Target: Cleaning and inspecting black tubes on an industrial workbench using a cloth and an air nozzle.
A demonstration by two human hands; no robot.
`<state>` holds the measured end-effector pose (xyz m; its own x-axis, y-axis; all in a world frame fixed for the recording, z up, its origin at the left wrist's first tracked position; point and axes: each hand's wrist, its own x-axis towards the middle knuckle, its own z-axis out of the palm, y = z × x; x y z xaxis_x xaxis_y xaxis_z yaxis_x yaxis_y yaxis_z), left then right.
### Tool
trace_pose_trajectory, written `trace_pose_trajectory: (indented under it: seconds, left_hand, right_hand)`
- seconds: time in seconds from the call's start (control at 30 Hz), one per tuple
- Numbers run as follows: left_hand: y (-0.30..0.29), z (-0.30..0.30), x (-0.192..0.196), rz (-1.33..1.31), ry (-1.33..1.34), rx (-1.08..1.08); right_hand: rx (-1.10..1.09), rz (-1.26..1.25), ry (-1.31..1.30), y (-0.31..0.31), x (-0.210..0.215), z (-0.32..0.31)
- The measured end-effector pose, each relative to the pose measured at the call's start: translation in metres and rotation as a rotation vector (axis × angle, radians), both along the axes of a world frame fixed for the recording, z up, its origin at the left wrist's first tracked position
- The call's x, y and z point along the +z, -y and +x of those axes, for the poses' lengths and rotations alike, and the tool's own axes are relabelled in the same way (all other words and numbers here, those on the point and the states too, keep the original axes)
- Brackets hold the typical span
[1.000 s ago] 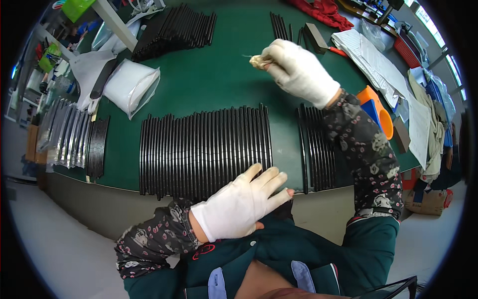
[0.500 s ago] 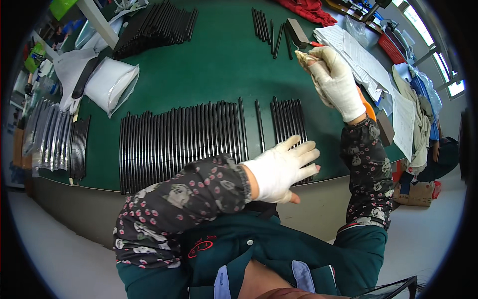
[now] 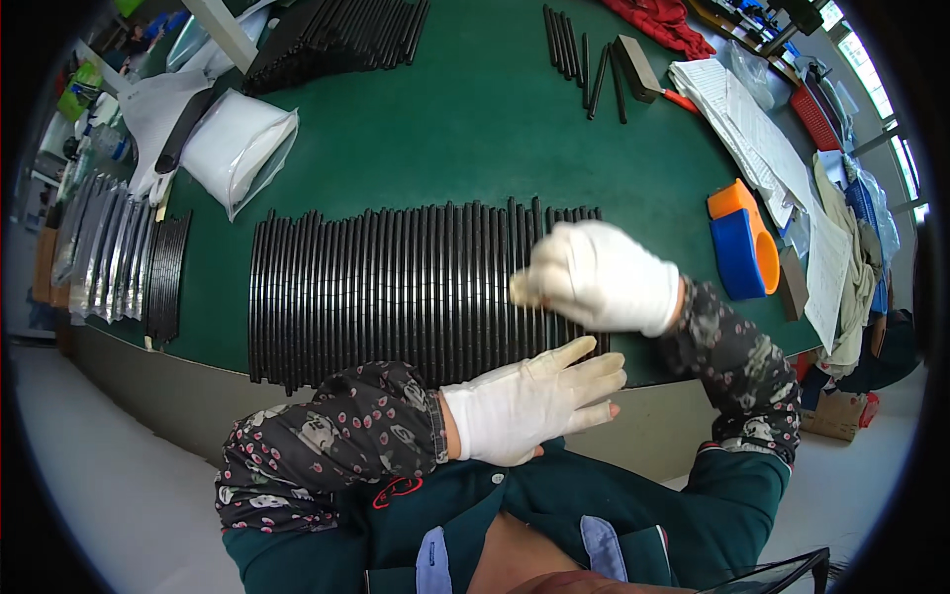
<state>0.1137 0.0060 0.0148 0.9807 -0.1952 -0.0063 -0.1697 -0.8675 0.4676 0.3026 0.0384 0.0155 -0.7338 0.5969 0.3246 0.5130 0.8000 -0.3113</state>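
Note:
A long row of black rods (image 3: 396,287) lies side by side along the near edge of the green table (image 3: 475,139). My right hand (image 3: 609,277), in a white glove, is closed over the rods at the row's right end. A crumpled cream cloth (image 3: 524,288) pokes out from its fingers, slightly blurred. My left hand (image 3: 534,401), gloved with bare fingertips showing, is stretched out palm down near the rods' near ends, its fingers spread. Whether it touches the rods I cannot tell.
Black rods (image 3: 336,45) are heaped at the far left, beside a white plastic bag (image 3: 240,148). A few loose rods (image 3: 597,79) and a grey block (image 3: 636,67) lie far right. Nearer are a blue-and-orange holder (image 3: 742,243) and paper sheets (image 3: 742,124). Wrapped rods (image 3: 99,252) lie left.
My right hand has come down leftward from the far right onto the rods with the cloth. My left hand has shifted nearer to me. The gap near the row's right end has closed up.

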Motion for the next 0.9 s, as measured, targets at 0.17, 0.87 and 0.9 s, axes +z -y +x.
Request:
trace_pose_trajectory:
  seconds: [0.17,0.87,0.9]
  left_hand:
    - [-0.009,0.002,0.000,0.127,0.022,-0.047]
    - [-0.007,0.002,-0.003,0.107,0.069,-0.033]
    - [-0.007,0.001,-0.003,0.106,0.066,-0.033]
  right_hand:
    - [-0.334,0.075,-0.021,-0.058,0.008,0.014]
    - [-0.417,-0.360,0.128,-0.048,0.021,0.014]
    - [-0.392,-0.336,-0.069,-0.047,0.021,0.009]
